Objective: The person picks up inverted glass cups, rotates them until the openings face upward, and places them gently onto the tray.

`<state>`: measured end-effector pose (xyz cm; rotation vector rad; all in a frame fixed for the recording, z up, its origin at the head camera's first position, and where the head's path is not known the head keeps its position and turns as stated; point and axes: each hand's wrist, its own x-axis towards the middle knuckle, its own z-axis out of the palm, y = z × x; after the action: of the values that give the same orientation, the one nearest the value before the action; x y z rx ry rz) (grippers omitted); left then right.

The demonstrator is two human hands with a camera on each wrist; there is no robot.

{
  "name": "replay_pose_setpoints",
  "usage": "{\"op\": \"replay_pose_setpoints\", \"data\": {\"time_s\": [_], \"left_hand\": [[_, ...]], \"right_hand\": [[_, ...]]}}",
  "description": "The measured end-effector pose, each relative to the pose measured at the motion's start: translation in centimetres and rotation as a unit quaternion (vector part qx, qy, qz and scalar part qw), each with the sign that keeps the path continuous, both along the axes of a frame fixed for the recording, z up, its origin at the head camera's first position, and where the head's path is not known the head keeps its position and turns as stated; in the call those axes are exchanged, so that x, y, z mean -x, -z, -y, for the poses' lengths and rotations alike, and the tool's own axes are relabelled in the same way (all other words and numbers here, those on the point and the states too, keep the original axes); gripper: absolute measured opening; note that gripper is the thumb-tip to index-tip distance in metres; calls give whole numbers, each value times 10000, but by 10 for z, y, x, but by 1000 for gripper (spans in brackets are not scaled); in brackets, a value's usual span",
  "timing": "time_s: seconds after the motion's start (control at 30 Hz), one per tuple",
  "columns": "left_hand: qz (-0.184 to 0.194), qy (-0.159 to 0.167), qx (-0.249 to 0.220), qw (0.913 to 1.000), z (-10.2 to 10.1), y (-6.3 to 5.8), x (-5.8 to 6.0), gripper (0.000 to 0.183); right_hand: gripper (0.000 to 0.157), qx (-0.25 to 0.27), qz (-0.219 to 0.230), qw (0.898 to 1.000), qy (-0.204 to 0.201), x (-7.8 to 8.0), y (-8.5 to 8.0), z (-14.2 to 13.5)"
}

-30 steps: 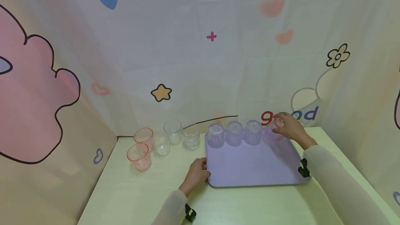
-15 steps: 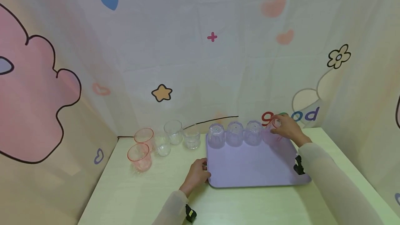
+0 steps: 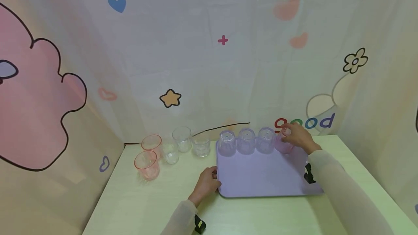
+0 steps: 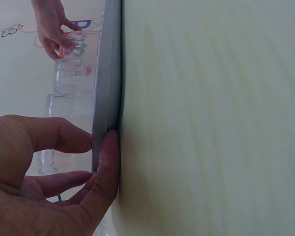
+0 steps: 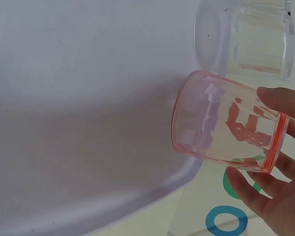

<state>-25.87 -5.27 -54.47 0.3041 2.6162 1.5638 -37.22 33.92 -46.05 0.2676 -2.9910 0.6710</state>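
Note:
My right hand (image 3: 298, 137) grips a clear pink cup (image 5: 221, 123) round its base end. The cup is mouth-down at the back right of the purple tray (image 3: 261, 178), close beside the last of three clear cups (image 3: 265, 140) that stand upside down in a row. In the right wrist view its rim is at the tray surface; firm contact cannot be told. At the tray's left edge, my left hand (image 3: 205, 182) pinches the rim, with fingertips on both sides of it in the left wrist view.
Left of the tray stand two pink-rimmed cups (image 3: 148, 168) and several clear glasses (image 3: 201, 146), mouths up. A printed curtain (image 3: 196, 64) hangs behind the pale table (image 3: 156, 202). The tray has a raised rim.
My right hand has moved slightly left with the pink cup, bringing it closer to the row and less tilted. The left hand has stayed at the tray's edge.

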Motion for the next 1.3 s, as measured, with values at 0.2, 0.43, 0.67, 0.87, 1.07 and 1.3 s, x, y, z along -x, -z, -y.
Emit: {"op": "replay_pose_setpoints", "data": {"time_s": [0.2, 0.43, 0.67, 0.87, 1.07, 1.3], "left_hand": [[-85, 8, 158, 9998, 0, 1, -1, 62], [-11, 1, 130, 9999, -1, 0, 0, 62], [13, 5, 171, 9999, 0, 0, 0, 62], [-20, -21, 168, 9999, 0, 1, 2, 61], [72, 6, 67, 10000, 0, 2, 2, 61], [74, 23, -25, 10000, 0, 3, 1, 62]], "right_hand": [[63, -133, 88, 9998, 81, 2, 7, 2], [73, -119, 181, 9996, 188, 1, 8, 2], [86, 25, 213, 9995, 253, -7, 1, 3], [86, 196, -104, 9997, 71, -22, -3, 1], [84, 347, -369, 9987, -85, -37, -2, -2], [77, 389, -778, 9960, -196, -56, 0, -5]]}}
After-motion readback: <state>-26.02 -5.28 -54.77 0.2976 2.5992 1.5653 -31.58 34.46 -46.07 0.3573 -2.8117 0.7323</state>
